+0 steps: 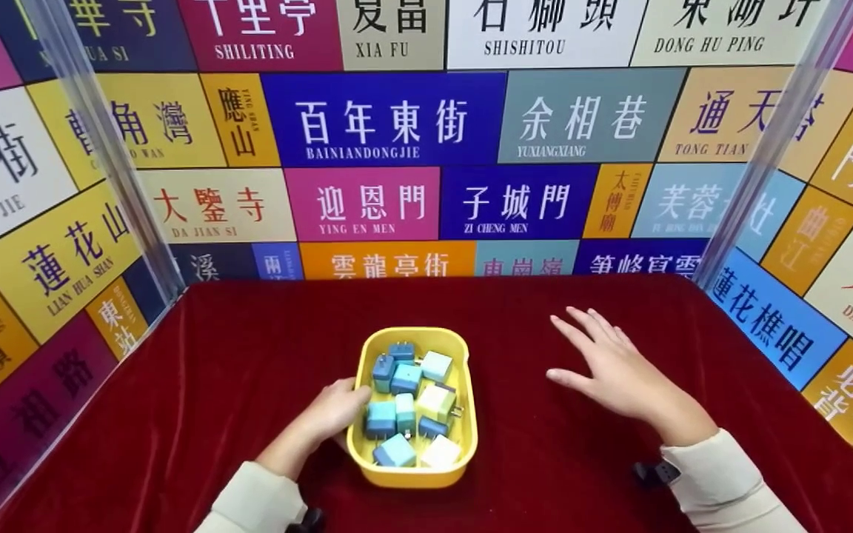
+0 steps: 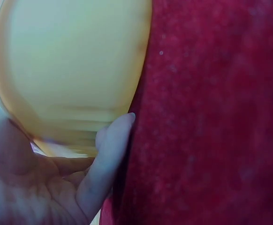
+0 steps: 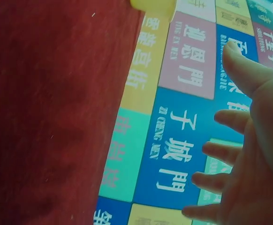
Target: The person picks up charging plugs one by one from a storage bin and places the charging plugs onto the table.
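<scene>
My left hand (image 1: 334, 411) grips the left side of a yellow plastic tray (image 1: 412, 477) with rounded corners. Several small cube-shaped plug chargers (image 1: 406, 379) lie jumbled inside it, in dark blue, light blue, teal and white; metal prongs show on some. The left wrist view has the tray (image 2: 71, 61) blurred above my left hand (image 2: 56, 187), fingers bent at its edge, the contents hidden. To the right of the tray, apart from it, my right hand (image 1: 608, 370) is held over the cloth with fingers spread and nothing in it. Those spread fingers also appear on my right hand (image 3: 263, 140) in the right wrist view.
Dark red velvet cloth (image 1: 263, 333) covers the table. Panels with coloured name signs (image 1: 382, 118) stand behind it and on both sides. Clear upright posts (image 1: 760, 148) mark the back corners. Each wrist wears a black strap below a cream sleeve (image 1: 723, 481).
</scene>
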A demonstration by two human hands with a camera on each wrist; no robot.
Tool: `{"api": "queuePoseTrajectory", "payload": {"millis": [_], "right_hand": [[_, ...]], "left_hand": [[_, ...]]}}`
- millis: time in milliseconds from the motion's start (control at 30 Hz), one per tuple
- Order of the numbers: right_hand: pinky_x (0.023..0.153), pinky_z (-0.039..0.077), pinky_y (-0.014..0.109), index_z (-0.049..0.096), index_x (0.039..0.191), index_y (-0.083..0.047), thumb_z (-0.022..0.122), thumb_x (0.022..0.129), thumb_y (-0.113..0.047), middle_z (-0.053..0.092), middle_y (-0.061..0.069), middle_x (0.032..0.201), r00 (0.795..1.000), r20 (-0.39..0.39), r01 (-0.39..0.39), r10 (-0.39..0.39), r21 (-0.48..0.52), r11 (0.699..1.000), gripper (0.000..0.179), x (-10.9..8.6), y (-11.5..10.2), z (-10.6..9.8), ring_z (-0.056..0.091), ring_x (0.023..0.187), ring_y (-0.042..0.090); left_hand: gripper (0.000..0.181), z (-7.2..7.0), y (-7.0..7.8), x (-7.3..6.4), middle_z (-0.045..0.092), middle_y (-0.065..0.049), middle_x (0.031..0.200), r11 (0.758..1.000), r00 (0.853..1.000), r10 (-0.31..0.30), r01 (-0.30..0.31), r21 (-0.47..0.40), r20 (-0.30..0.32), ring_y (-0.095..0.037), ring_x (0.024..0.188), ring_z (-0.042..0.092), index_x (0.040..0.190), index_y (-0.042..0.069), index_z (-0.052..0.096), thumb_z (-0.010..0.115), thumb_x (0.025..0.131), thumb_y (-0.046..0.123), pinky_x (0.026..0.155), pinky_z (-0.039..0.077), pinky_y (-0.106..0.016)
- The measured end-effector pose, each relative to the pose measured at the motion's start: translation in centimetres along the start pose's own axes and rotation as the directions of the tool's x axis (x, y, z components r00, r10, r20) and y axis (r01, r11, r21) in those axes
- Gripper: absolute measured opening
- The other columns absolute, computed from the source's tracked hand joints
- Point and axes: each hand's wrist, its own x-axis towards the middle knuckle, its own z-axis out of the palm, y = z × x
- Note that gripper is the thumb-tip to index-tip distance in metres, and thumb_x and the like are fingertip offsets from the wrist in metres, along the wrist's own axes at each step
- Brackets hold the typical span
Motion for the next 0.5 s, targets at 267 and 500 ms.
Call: {"api": "queuePoseTrajectory", "payload": {"millis": [267,500], "right_hand": [[0.127,0.020,0.066,0.039,0.166,-0.012,0.069,0.100,-0.055,0.031,0.018,0.171,0.998,-0.003,0.059,-0.059,0.005,0.998,0.084,0.6,-2.4,0.4,0.017,0.161,0.045],[0.129,0.020,0.061,0.040,0.165,-0.012,0.070,0.099,-0.053,0.035,0.016,0.170,0.993,0.016,0.115,-0.114,-0.030,0.993,0.083,2.6,-5.5,-0.2,0.021,0.160,0.043]], "left_hand": [[0.044,0.1,-0.1,0.1,0.073,-0.015,0.095,1.000,1.000,0.013,-0.013,0.008,0.020,-0.030,0.077,0.077,0.135,-0.005,0.063,0.048,0.103,0.023,0.059,0.065,-0.044],[0.047,-0.2,0.0,0.2,0.073,-0.016,0.100,1.000,0.999,0.003,-0.002,-0.007,0.035,-0.030,0.078,0.077,0.138,-0.006,0.060,0.047,0.104,0.024,0.060,0.066,-0.044]]}}
